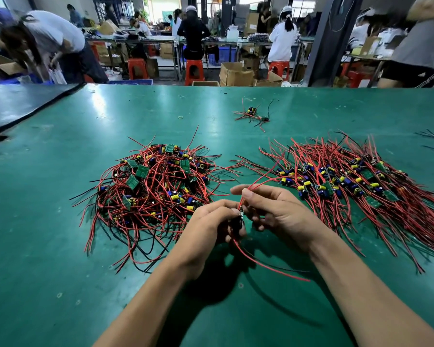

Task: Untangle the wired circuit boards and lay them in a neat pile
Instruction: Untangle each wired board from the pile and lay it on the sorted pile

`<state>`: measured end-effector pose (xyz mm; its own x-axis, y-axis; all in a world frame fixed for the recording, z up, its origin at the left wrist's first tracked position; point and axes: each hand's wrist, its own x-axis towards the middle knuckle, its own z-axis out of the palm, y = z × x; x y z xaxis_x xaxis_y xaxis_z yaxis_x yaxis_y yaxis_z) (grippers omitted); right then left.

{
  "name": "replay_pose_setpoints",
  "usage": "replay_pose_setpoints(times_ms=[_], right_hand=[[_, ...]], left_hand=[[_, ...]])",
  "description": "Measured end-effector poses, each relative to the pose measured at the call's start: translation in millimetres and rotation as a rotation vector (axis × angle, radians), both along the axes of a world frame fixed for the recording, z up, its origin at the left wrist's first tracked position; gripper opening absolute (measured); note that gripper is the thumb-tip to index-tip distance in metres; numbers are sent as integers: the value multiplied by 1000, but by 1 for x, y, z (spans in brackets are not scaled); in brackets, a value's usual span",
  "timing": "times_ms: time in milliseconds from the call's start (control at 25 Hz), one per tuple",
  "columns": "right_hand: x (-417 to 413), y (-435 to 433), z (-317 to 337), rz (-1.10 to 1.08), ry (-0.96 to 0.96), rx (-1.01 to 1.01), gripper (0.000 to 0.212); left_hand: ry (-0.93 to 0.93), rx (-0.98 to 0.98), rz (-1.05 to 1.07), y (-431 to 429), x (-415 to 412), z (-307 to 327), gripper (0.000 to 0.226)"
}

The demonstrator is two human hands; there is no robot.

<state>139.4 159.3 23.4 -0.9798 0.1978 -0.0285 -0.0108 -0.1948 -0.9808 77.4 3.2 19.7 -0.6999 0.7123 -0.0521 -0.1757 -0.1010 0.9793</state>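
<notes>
Green mat covers the worktable (60,246). Both hands meet just above it, near centre. L hand (208,224) is closed round one small wired circuit board (241,215), mostly hidden betw. the fingers. R hand (276,209) pinches that board's red wires (261,180) betw. thumb and forefinger; they arc up and away to the right. More red and black leads (268,266) trail from under the hands toward the near edge. Tangled heap of boards w/ red and black wires (153,186) lies left of the hands. Combed-out pile (356,181), wires roughly parallel, lies right, apart from the heap. Small separate cluster (253,115) sits farther back, a rubber band (181,117) to its left.
</notes>
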Motion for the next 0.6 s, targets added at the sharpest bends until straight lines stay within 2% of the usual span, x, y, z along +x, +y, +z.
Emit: replay_pose_setpoints(times_ms=[80,240,440,600], right_hand=[[-1,-1,0,-22,-3,69,33],[-2,0,0,-106,-25,104,34],[-4,-4,-3,-98,-27,67,32],[-3,-7,-3,-63,-48,66,32]], left_hand=[[-6,-40,-41,0,0,1,29],[71,-85,-104,0,2,1,18],[-131,31,-99,2,2,-2,20],[-160,-3,-48,2,-2,-5,13]])
